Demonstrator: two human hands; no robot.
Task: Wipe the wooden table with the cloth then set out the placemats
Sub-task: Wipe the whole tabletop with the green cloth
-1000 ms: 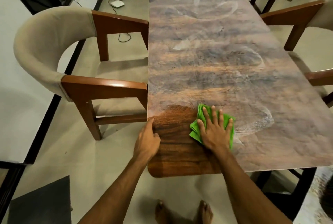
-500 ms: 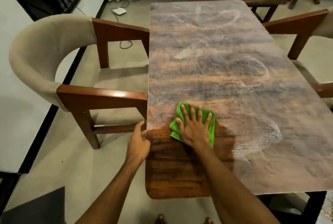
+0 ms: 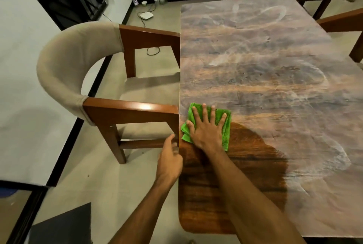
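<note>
While right hand [image 3: 208, 132] fingers [image 3: 196, 115] spread flat, green cloth [image 3: 223, 126] lies beneath on table [image 3: 275, 90].

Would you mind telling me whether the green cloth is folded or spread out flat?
Folded: the green cloth shows stacked layered edges at its left corner under the right hand.

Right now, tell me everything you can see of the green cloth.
The cloth is bright green, soft and towel-like, folded into a rough pad with layered edges showing at its left corner. It lies flat on the wooden table, near the table's left edge, beside the chair arm. The right hand presses on it, palm down and fingers spread, covering its middle. It sits where the dark wiped patch meets the dusty, hazy surface. The left hand is on the table edge, not on the cloth.
</note>
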